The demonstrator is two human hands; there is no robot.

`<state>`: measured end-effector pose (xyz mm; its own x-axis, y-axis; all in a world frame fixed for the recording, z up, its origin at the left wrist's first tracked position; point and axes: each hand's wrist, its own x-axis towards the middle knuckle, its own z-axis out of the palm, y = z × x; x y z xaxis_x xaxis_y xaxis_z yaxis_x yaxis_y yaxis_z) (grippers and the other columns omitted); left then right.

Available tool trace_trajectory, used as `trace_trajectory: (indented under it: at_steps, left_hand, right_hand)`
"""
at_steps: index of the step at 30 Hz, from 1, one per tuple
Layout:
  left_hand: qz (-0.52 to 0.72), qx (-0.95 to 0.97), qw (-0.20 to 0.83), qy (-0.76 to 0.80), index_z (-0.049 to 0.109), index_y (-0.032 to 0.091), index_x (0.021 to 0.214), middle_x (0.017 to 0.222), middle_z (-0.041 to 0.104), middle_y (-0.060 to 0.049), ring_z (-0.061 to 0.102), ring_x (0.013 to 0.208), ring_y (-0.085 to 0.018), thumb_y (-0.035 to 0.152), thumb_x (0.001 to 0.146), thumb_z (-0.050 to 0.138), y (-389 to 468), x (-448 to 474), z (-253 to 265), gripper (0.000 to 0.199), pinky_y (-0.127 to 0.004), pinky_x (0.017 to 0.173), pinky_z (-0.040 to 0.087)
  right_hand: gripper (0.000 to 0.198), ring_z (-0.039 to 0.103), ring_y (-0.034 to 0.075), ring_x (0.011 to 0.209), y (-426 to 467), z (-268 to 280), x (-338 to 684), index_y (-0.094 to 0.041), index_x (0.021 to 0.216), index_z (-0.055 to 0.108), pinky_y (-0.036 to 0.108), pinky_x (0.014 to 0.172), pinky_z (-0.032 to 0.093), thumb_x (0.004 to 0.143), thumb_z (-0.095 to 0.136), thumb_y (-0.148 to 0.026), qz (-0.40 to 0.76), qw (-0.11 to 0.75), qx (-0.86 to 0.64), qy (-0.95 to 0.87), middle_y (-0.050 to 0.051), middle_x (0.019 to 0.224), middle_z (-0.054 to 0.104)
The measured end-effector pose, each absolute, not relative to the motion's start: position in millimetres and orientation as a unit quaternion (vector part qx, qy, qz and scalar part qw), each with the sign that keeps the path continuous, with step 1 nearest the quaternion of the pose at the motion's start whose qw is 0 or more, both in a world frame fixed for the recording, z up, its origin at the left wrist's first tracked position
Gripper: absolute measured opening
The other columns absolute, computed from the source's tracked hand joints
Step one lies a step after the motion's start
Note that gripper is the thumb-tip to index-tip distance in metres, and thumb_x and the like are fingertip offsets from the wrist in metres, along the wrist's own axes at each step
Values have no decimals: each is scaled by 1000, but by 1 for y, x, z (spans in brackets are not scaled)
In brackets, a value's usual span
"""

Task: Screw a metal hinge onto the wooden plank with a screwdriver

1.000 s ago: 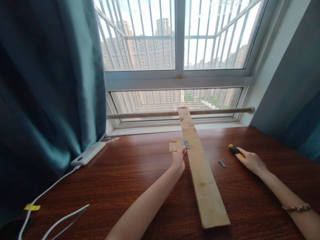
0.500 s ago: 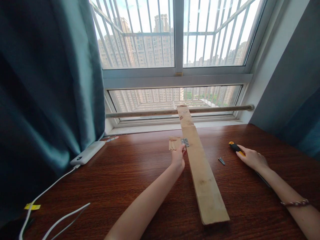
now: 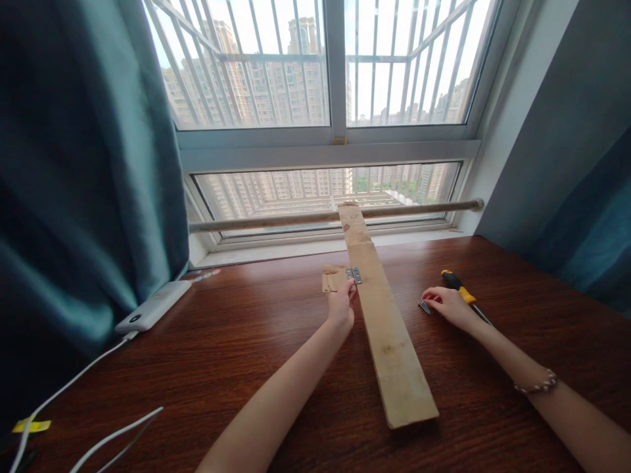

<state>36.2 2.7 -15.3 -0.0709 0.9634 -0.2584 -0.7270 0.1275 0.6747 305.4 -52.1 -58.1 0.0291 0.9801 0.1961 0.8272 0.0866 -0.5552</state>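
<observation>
Wooden board runs from the lower right of centre up to the middle of the frame. Left hand has its fingertips pinched on the metal hinge, beside the small wooden block. Right of centre, the right hand curls its fingers at the screws; whether they grip, I cannot tell. Just beyond it lies a screwdriver.

The left hand holds the hinge on the plank. The right hand is at the screws; the screwdriver lies alongside.
</observation>
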Motion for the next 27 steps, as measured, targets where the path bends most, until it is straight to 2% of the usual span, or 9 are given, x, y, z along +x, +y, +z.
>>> trace_trajectory:
  at_steps: [12, 23, 27]
  left_hand:
    - [644, 169, 661, 346, 59, 14, 75, 68, 65, -2, 59, 56, -9, 3, 61, 64, 3, 36, -18, 19, -19, 54, 48]
    - [647, 138, 660, 356, 56, 13, 73, 66, 63, -1, 60, 56, -9, 1, 62, 63, 2, 37, -14, 17, -22, 58, 50]
    - [644, 134, 659, 364, 57, 13, 72, 63, 62, 0, 59, 55, -9, 2, 62, 63, 3, 37, -14, 16, -21, 56, 49]
  right_hand:
    - [17, 61, 19, 73, -54, -57, 299, -19, 73, 64, 28, 70, 45, 74, 50, -29, 111, 234, -693, -673, 4, 75, 68]
    - [9, 61, 18, 64, -55, -54, 308, -19, 61, 63, 25, 58, 41, 62, 58, -26, 95, 188, -749, -629, 4, 65, 67]
    - [13, 62, 18, 67, -54, -29, 295, -20, 70, 64, 26, 62, 43, 67, 56, -30, 108, 254, -724, -632, 2, 67, 67]
